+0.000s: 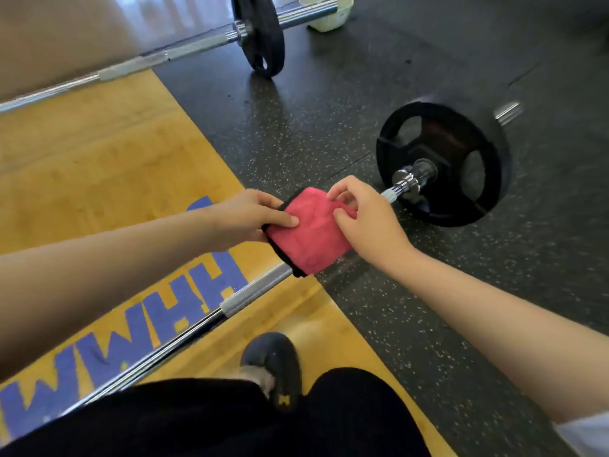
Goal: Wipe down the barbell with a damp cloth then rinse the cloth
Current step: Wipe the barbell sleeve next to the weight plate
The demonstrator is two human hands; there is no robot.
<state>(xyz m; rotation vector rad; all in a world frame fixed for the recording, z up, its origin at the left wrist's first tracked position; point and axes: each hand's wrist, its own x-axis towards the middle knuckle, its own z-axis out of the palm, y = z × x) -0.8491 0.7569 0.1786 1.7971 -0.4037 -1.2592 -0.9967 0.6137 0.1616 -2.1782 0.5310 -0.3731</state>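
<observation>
Left grip clasps the cloth over the bar, right grip pinches its edge; we should wrap snugly, then slide.

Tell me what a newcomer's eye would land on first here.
The pink cloth at centre, draped over the near barbell, with the left hand gripping one edge and the right hand pinching the other. Next, the black plate to the right on the dark floor, and a second barbell across the top.
</observation>
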